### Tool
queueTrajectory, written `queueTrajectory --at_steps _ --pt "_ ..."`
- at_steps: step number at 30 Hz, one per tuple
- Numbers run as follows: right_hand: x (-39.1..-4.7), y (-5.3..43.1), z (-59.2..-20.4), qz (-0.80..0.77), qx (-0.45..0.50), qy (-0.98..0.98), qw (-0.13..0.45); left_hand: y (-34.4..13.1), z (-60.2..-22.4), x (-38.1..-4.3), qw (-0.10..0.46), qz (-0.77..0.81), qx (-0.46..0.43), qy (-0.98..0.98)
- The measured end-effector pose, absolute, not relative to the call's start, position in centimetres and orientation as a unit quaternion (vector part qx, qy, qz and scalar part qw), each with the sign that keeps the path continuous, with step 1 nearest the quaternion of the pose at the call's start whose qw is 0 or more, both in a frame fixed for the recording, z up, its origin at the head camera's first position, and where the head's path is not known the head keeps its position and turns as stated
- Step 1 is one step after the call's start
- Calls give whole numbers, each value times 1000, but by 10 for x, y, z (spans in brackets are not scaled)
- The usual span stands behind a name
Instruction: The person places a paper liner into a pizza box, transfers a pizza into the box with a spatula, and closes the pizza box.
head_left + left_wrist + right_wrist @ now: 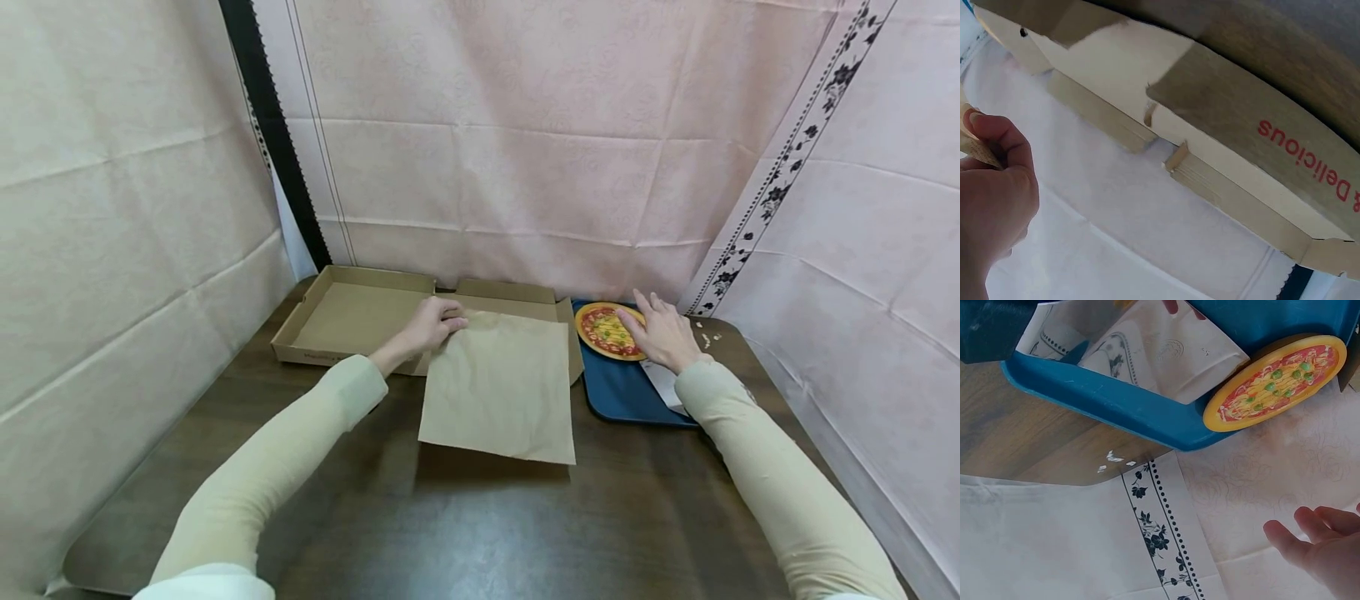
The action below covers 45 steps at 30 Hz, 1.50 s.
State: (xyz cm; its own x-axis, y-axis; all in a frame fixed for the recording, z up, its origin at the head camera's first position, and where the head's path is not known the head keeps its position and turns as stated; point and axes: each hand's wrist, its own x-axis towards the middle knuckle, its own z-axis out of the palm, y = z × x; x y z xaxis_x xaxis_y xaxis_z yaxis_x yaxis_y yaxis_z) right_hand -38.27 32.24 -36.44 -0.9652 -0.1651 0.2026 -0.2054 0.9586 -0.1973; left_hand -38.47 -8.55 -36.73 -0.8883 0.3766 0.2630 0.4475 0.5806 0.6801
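Note:
In the head view my left hand (435, 323) pinches the upper left corner of a brown paper sheet (498, 387). The sheet hangs forward over the table, with its shadow below it. Behind it lies an open cardboard pizza box (358, 315), whose right part the sheet partly covers. My right hand (663, 333) holds nothing, its fingers spread above a blue tray (626, 400). The right wrist view shows that hand apart from the pizza (1275, 384), which has a yellow crust. Beside the pizza on the tray lies a flat, mirror-like metal piece (1166, 353) with a stamped mark.
The dark wooden table (480, 533) reaches toward me. Pale curtains (487, 167) stand close around its back and sides. Small white scraps (707, 337) lie on the table near the tray's right side. Red lettering (1310, 162) runs along the box's side.

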Motion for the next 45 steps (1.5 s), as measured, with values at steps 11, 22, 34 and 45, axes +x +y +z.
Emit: queueTrajectory --at_steps 11,22,34,45 --pt "-387 319 -362 107 105 -984 93 -115 -362 -400 42 -441 -172 -880" --pt "-390 316 -358 97 86 -990 60 -138 -357 -414 65 -441 -101 -890" --pt "-391 320 -360 106 87 -989 53 -162 -358 -423 107 -472 -53 -874" --pt "-390 327 -368 116 83 -988 61 -186 -357 -427 135 -486 20 -863"
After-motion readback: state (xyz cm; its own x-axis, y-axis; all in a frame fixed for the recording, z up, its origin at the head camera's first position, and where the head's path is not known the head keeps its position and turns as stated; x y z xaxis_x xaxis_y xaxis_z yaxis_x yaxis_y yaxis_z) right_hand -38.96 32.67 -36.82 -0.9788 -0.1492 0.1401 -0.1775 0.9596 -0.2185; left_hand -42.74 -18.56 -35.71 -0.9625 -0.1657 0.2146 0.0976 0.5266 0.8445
